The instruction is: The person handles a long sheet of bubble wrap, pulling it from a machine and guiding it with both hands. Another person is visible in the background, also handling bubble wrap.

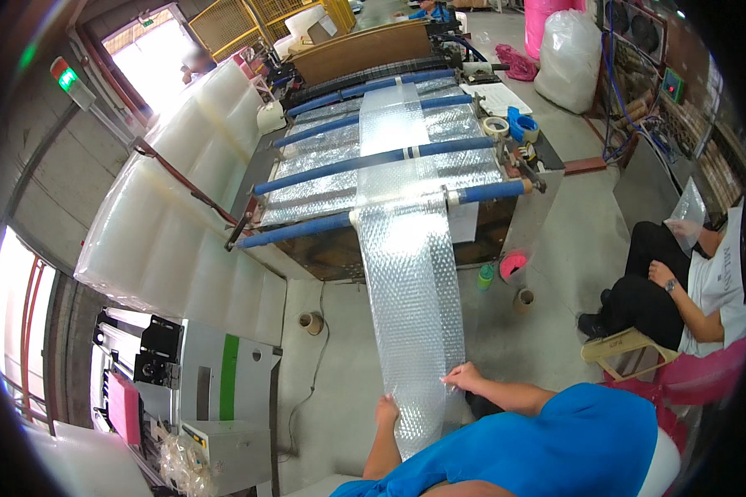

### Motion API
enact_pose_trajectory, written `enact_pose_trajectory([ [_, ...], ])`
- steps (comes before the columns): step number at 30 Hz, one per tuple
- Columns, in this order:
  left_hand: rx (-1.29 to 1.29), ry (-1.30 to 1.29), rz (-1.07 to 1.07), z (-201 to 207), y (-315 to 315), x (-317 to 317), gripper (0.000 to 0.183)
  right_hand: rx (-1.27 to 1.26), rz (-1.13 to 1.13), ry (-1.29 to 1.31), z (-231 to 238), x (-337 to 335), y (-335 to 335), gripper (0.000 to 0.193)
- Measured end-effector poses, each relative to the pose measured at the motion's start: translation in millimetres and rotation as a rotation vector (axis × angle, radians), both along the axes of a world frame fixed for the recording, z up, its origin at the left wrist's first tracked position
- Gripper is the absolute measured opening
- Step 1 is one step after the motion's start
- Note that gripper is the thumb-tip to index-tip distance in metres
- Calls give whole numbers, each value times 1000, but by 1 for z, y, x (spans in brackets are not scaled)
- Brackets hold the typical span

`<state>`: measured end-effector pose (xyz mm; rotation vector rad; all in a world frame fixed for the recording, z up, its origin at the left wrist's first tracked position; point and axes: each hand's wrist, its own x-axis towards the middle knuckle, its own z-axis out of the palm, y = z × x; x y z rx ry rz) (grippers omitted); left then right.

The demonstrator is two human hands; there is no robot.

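Observation:
A long strip of clear bubble wrap [412, 290] runs from the machine's blue rollers down toward my lap. My left hand [387, 410] holds its left edge, fingers closed on the film. Slightly farther along the strip, my right hand [464, 377] pinches the right edge between thumb and fingers. The wrap hangs fairly flat between the machine and my hands, with a lengthwise line right of its middle. Its near end is hidden beside my blue sleeve.
Blue rollers [298, 230] cross the machine ahead. Large wrapped rolls [182, 190] stand left, above a grey-and-white machine [249, 373]. Tape rolls [496, 126] lie at the machine's right. Cardboard cores [311, 323] and a cable [313, 381] lie on the floor. A seated person [696, 282] handles clear film at right.

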<state>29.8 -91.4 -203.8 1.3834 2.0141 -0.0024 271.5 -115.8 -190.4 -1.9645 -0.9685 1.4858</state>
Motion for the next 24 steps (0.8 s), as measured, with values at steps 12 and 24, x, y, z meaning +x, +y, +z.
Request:
enact_pose_trajectory([
  [12, -302, 41, -149, -64, 38, 0, 45, -75, 37, 133, -8, 22, 27, 22],
  [24, 80, -72, 11, 6, 164, 74, 42, 285, -126, -12, 26, 59, 147, 19],
])
